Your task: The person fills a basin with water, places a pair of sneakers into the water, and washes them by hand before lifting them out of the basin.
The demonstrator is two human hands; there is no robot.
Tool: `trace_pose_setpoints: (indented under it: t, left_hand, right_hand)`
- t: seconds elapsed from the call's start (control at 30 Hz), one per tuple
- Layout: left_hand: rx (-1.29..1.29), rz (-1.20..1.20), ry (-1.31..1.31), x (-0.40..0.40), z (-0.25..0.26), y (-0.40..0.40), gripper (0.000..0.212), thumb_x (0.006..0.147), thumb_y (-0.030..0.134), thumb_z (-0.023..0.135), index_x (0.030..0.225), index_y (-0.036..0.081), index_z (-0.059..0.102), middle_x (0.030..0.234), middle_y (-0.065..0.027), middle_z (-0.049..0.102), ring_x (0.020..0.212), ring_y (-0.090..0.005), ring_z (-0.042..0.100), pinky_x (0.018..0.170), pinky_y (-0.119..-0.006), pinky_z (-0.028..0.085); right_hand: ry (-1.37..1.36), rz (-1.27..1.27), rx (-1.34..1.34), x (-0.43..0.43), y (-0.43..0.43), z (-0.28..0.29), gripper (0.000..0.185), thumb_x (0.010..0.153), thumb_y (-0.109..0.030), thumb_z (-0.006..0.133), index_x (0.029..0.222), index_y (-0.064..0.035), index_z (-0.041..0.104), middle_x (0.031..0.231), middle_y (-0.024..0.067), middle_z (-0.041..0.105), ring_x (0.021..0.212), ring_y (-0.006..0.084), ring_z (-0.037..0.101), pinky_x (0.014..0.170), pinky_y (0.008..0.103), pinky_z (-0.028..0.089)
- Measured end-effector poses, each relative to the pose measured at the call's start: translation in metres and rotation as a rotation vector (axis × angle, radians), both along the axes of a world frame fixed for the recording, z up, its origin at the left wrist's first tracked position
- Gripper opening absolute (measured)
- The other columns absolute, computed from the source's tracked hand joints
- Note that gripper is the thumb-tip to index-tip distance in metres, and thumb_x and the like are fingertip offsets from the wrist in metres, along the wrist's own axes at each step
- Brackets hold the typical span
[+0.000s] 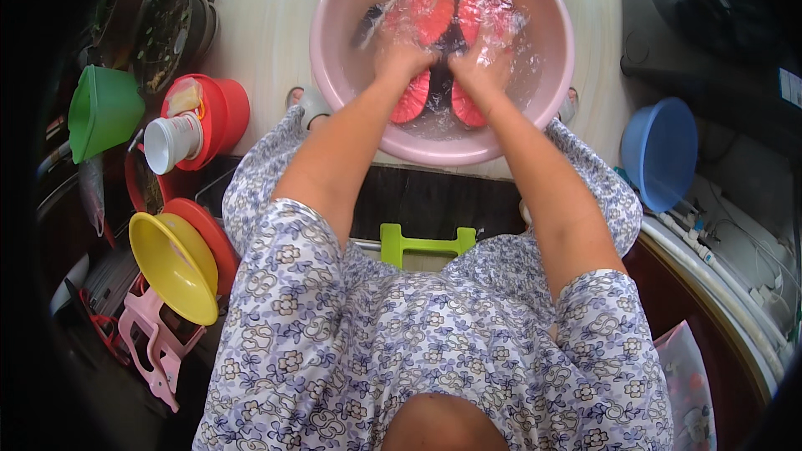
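Note:
Before me stands a round pink plastic basin [551,75] holding rippling, slightly cloudy water. In it lies a pair of shoes with bright red ribbed soles facing up, the left shoe [433,12] and the right shoe [467,103]; dark material shows around and between them. My left hand [404,56] grips the middle of the left shoe, its fingers partly under water. Across the middle of the other shoe, my right hand [485,69] has its hold, thumb on the inner side. Splashes and glare blur the fingertips of both hands.
At left are a green bin [106,109], a red bucket [235,113] with a white tub [166,144], a yellow basin [166,263] and a pink plastic stool [150,332]. A blue basin [664,153] leans at right near white pipes [683,238]. A lime-green plastic piece [429,243] lies below my arms.

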State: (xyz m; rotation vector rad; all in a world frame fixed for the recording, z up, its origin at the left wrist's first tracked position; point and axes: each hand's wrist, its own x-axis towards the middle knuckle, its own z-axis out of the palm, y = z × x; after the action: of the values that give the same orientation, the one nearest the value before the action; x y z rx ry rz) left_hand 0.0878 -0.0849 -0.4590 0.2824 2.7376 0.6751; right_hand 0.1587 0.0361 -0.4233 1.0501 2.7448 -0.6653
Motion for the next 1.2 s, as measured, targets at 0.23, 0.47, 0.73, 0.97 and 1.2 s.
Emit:
trace_pose_setpoints:
  t: [0.23, 0.47, 0.73, 0.97, 1.2]
  left_hand:
    - [0.010, 0.060, -0.076, -0.003, 0.048, -0.006, 0.102, 0.056, 0.041, 0.081, 0.143, 0.017, 0.033, 0.123, -0.0225, 0.056, 0.119, -0.0358, 0.050, 0.100, -0.042, 0.041]
    - [0.091, 0.066, -0.094, -0.018, 0.065, -0.008, 0.106, 0.055, 0.042, 0.082, 0.144, 0.022, 0.029, 0.128, -0.0215, 0.050, 0.115, -0.0351, 0.054, 0.096, -0.043, 0.046]
    - [0.097, 0.026, -0.037, -0.013, 0.057, -0.007, 0.106, 0.056, 0.043, 0.082, 0.145, 0.021, 0.027, 0.126, -0.0209, 0.051, 0.112, -0.0364, 0.056, 0.094, -0.043, 0.047]
    - [0.030, 0.050, 0.103, 0.003, 0.048, 0.004, 0.107, 0.060, 0.043, 0.077, 0.148, 0.021, 0.020, 0.125, -0.0268, 0.044, 0.110, -0.0402, 0.054, 0.091, -0.044, 0.047]
    - [-0.116, 0.084, 0.033, 0.008, 0.047, 0.021, 0.105, 0.065, 0.043, 0.073, 0.150, 0.021, 0.015, 0.126, -0.0247, 0.043, 0.116, -0.0353, 0.049, 0.093, -0.042, 0.045]
  right_hand:
    - [0.161, -0.015, -0.276, 0.004, 0.037, 0.010, 0.095, 0.059, -0.030, 0.077, 0.143, -0.0189, 0.034, 0.150, 0.0210, 0.019, 0.127, 0.0405, 0.041, 0.105, 0.0398, 0.037]
    - [0.329, -0.002, -0.546, -0.006, 0.074, 0.000, 0.092, 0.052, -0.020, 0.078, 0.136, -0.0030, 0.044, 0.139, 0.0211, 0.037, 0.123, 0.0286, 0.046, 0.103, 0.0342, 0.037]
    - [0.325, -0.062, -0.682, -0.008, 0.068, 0.004, 0.096, 0.053, -0.016, 0.077, 0.140, -0.0024, 0.038, 0.131, 0.0180, 0.044, 0.110, 0.0283, 0.054, 0.095, 0.0332, 0.044]
    - [0.314, 0.100, -0.259, -0.007, 0.038, 0.004, 0.097, 0.062, -0.032, 0.072, 0.145, -0.0172, 0.026, 0.149, 0.0274, 0.014, 0.128, 0.0472, 0.036, 0.104, 0.0461, 0.036]
    - [0.051, 0.022, -0.111, -0.007, 0.009, 0.013, 0.098, 0.068, -0.037, 0.066, 0.149, -0.0175, 0.014, 0.151, 0.0271, 0.011, 0.127, 0.0518, 0.034, 0.104, 0.0514, 0.034]
